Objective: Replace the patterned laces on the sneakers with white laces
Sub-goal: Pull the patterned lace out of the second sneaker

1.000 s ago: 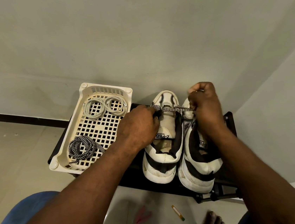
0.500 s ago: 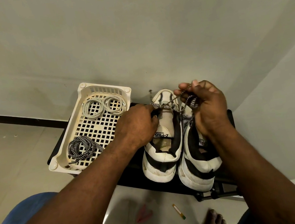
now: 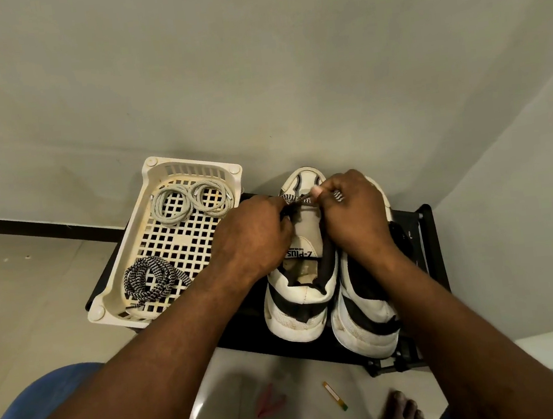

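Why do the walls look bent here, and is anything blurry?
Head view: the wide-angle lens bows the wall corner at right; the light is dim and yellowish, without glare; the left hand and right hand look sharp but hide most of the patterned lace they pinch; the foot at the bottom edge is blurred.

The patterned lace (image 3: 296,200) I pinch looks like woven cloth, matt. At nine o'clock, the basket (image 3: 127,243) is matt cream plastic, stained. The sneakers (image 3: 304,295) look smooth, their soles grainy. The floor (image 3: 297,372) tiles shine.
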